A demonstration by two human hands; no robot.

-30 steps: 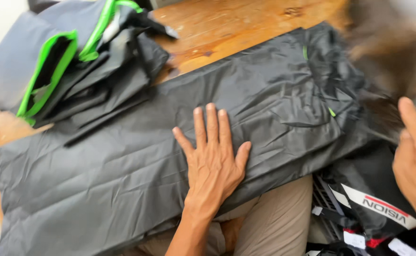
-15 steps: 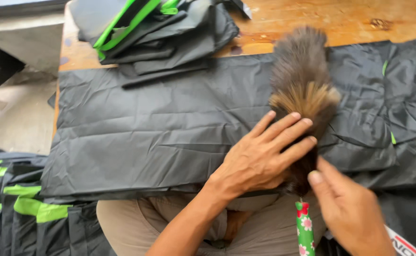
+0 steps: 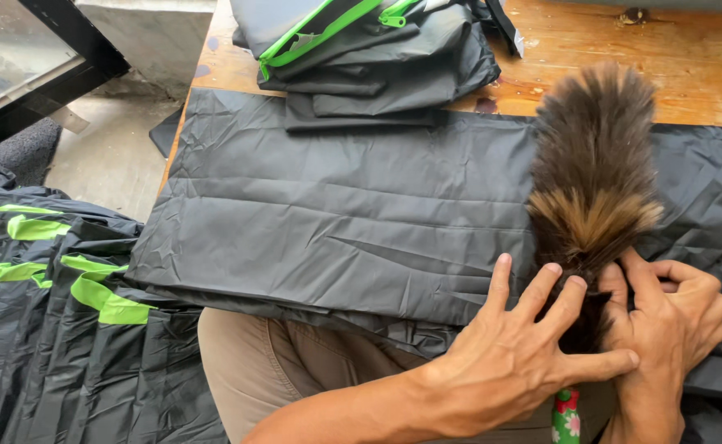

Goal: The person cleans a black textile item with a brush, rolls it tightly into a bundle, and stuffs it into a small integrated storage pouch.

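A brown and tan feather duster (image 3: pixel 592 164) lies on a flat black fabric cover (image 3: pixel 336 222) spread over a wooden table (image 3: pixel 624 49). My right hand (image 3: pixel 677 321) is curled around the base of the feathers. My left hand (image 3: pixel 525 358) rests beside it, fingers spread, fingertips on the dark feathers and thumb lying across the shaft. The duster's handle (image 3: pixel 566 415), wrapped in a red and green floral pattern, pokes out below both hands. The feather head points away from me.
A pile of folded black covers with bright green trim (image 3: pixel 361 49) sits at the table's far edge. More black fabric with green strips (image 3: pixel 57 312) is heaped on the floor at the left. My lap in tan trousers (image 3: pixel 279 370) is under the table's near edge.
A second ago my left hand lay flat on the fabric. The duster then came onto the cover, and my right hand has risen from the handle to close around the feather base.
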